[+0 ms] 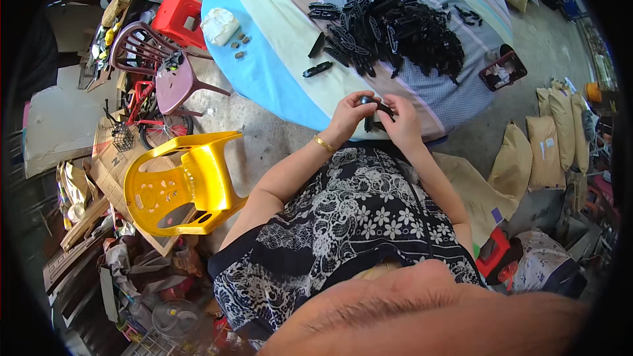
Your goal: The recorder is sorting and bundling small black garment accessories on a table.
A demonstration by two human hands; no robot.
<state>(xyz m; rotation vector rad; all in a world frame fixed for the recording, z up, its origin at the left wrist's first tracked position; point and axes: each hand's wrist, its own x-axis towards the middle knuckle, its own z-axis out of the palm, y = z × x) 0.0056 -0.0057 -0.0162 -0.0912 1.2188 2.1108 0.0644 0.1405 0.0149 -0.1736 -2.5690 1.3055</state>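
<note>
Small, glossy black, elongated piece (382,108), held near the table's edge between the fingertips of the left hand (349,117) and right hand (402,122); a rounded, shiny end shows by the left fingers, its remaining outline partly covered. Beyond it, a heaped mass of glossy black, narrow, slotted pieces (395,29), overlapping at many angles, lies on the striped cloth (290,33). Apart from the heap, toward the left hand, a single black, oblong piece with pale highlights (318,70) lies flat and slanted. Material and finer detail cannot be determined.
</note>
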